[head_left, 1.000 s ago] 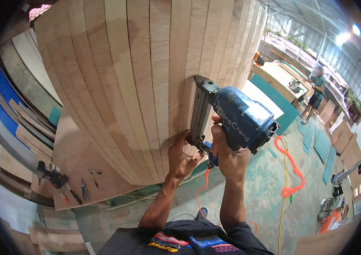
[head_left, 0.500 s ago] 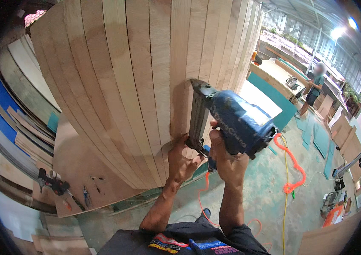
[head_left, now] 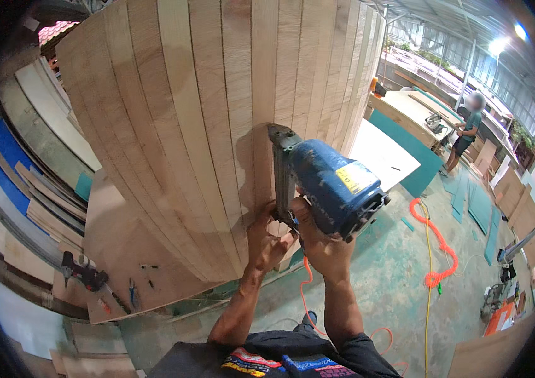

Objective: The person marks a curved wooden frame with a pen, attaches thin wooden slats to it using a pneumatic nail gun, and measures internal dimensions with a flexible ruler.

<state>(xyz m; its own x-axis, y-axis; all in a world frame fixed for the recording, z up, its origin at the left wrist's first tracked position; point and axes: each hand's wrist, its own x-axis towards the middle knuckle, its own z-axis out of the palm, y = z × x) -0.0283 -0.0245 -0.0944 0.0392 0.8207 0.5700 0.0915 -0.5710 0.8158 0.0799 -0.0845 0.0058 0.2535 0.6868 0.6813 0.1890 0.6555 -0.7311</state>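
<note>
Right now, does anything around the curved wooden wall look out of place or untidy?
Nothing looks damaged. The planks of the curved wooden wall sit evenly. The only untidy spots: small hand tools lie scattered on the flat board at its foot, and a coiled orange hose trails loose across the green floor.

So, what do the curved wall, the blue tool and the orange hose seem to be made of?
Curved wall: bare, unpainted wood strips, probably plywood; grain and seams between the strips show.
Blue tool, gripped by the right hand: apparently metal, blue-painted body, dull grey nose.
Orange hose: likely plastic; glossy and coiled.
</note>
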